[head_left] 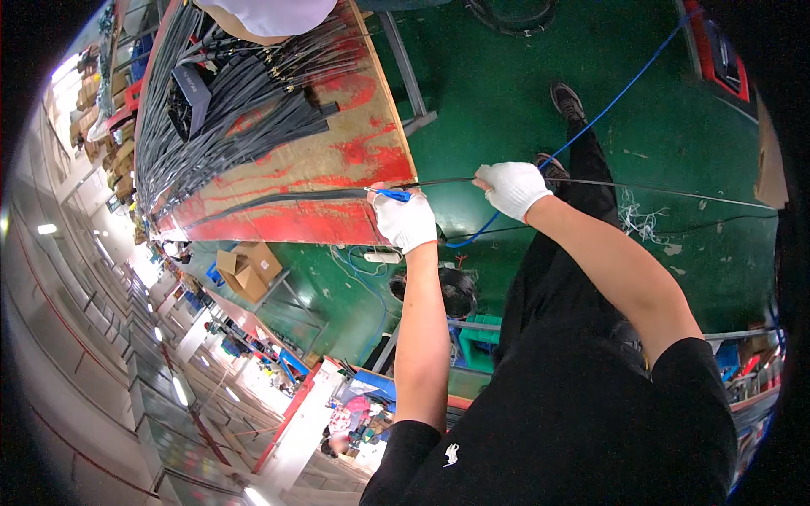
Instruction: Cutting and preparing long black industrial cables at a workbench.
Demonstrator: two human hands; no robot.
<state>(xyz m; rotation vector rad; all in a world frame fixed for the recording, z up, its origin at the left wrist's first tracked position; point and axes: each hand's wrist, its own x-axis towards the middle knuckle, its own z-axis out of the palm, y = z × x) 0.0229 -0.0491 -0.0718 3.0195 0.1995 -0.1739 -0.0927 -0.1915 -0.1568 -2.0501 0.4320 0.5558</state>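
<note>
My left hand [407, 223], in a white glove with the fingertips bare, is closed at the table's right edge. In it is a small blue-handled tool [394, 195] with a short metal tip; its exact kind cannot be made out. A thick dark sleeve or cable bundle [287, 198] runs along the tabletop up to this hand. My right hand [513, 189], gloved the same way, pinches a thin black cable [447, 181] over the floor. That cable stretches between both hands and seems to continue past my right hand toward the right side.
Many black cables [190, 164] and a dark grey box [194, 97] lie on the worn red-and-wood table [371, 126]. A person in white [274, 13] is at its far end. A blue cord [620, 93] crosses the green floor. An open cardboard box [249, 270] stands left.
</note>
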